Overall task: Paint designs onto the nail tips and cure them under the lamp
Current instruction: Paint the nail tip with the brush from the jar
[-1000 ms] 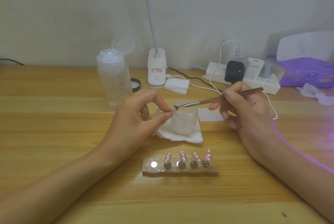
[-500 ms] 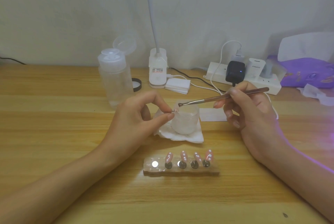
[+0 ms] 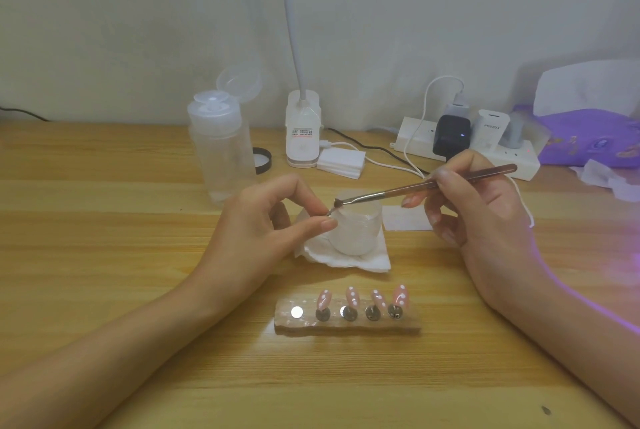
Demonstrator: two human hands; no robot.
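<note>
My left hand (image 3: 266, 221) pinches a small nail tip (image 3: 329, 213) between thumb and forefinger, mostly hidden by the fingers. My right hand (image 3: 474, 210) holds a thin brush (image 3: 415, 186) like a pen, its dark tip right at the pinched nail tip, above a small frosted cup (image 3: 356, 231). Near the front, a holder block (image 3: 346, 321) carries several pink nail tips (image 3: 353, 297) with white dots on metal studs; its leftmost stud (image 3: 296, 312) is bare.
The cup sits on a folded white tissue (image 3: 360, 260). Behind stand a clear pump bottle (image 3: 221, 155), a white gooseneck lamp base (image 3: 302, 131), a power strip (image 3: 467, 144) with chargers and a purple pack (image 3: 588, 138). Purple light glows at the right edge.
The brush tip lifted slightly away from the pinched nail tip half a second ago and is now back down at it. My left hand stays put.
</note>
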